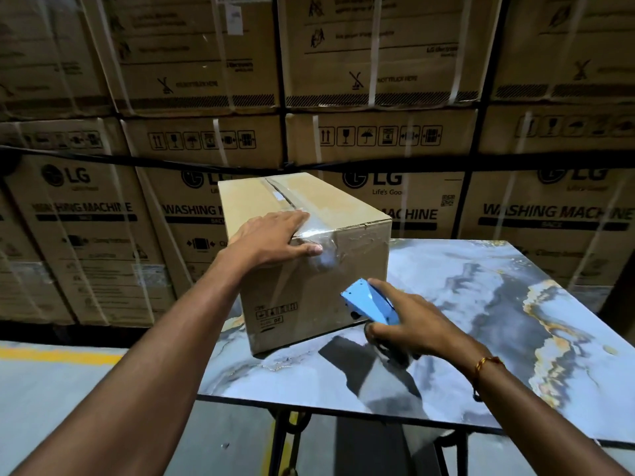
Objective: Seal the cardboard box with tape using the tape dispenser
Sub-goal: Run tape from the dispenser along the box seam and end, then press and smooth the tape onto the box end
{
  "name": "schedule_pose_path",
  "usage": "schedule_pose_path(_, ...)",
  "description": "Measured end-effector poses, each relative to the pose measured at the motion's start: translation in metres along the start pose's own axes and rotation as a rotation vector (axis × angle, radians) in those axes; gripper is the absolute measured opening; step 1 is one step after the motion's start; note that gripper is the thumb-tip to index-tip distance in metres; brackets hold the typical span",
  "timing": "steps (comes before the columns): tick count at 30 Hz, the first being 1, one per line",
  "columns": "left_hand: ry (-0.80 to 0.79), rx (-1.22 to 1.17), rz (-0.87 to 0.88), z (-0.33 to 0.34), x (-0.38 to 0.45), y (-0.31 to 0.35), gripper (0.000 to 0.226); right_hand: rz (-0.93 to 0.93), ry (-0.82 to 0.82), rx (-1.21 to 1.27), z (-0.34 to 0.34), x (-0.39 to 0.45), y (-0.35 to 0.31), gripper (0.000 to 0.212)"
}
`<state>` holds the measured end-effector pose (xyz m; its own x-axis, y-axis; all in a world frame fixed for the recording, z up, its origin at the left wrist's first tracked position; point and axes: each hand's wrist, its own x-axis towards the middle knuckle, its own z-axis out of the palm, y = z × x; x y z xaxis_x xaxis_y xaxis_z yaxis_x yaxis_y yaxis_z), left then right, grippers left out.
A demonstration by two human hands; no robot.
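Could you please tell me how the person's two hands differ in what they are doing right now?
The left hand lies open and flat on the cardboard box, thumb on the tape; the right hand is closed around the blue tape dispenser. Left rests on the top edge; right is low, beside the box's front. Both are bare.

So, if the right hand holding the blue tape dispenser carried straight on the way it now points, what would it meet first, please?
Probably the near side of the brown cardboard box: the right hand aims the blue metal tape dispenser up-left at it, just short of the face, though depth is unclear.

head cam | 1 view | looks forward and down, close over table point(515, 304) | stacked cartons point(378, 80) behind
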<state>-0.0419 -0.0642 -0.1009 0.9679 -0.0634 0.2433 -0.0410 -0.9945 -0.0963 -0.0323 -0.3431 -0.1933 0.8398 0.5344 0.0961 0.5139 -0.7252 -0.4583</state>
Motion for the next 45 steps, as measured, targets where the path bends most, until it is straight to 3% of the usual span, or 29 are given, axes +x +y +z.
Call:
schedule_pose_path(3, 0.003, 0.006, -0.003, 0.002, 0.001, -0.001, 0.092, -0.101, 0.021, -0.159, 0.008, -0.004, 0.022, 0.094)
schedule_pose_path(8, -0.011, 0.008, -0.012, 0.001, 0.0, 0.0, 0.097, -0.182, 0.114, -0.452, 0.031, -0.016, 0.039, 0.086)
schedule_pose_path(18, -0.017, -0.004, -0.01, -0.003, -0.004, 0.002, 0.102, -0.247, 0.245, -0.537, 0.064, -0.02, 0.059, 0.08)
schedule_pose_path(24, -0.021, -0.005, -0.01, -0.005, -0.006, 0.004, 0.101, -0.282, 0.244, -0.516, 0.072, -0.024, 0.063, 0.057)
schedule_pose_path(30, -0.025, 0.005, -0.006, -0.005, -0.005, 0.004, 0.103, -0.244, 0.367, -0.519, 0.069, -0.021, 0.054, 0.041)
schedule_pose_path(33, -0.022, 0.008, -0.006, -0.003, -0.004, 0.002, 0.105, -0.246, 0.397, -0.305, 0.057, -0.004, 0.039, 0.04)
schedule_pose_path(37, -0.016, 0.001, -0.013, -0.004, -0.004, 0.004, 0.104, -0.199, 0.407, 0.344, 0.023, 0.024, -0.006, 0.023)
schedule_pose_path(40, -0.024, 0.001, -0.016, -0.004, -0.003, 0.004, 0.102, -0.103, 0.297, 0.77, -0.001, 0.044, -0.04, 0.03)
schedule_pose_path(42, -0.014, 0.008, -0.011, -0.003, -0.001, 0.003, 0.093, -0.037, 0.221, 0.926, -0.011, 0.055, -0.055, 0.041)
schedule_pose_path(45, 0.005, 0.018, -0.005, -0.002, -0.001, 0.003, 0.085, 0.021, 0.145, 0.973, -0.014, 0.068, -0.069, 0.046)
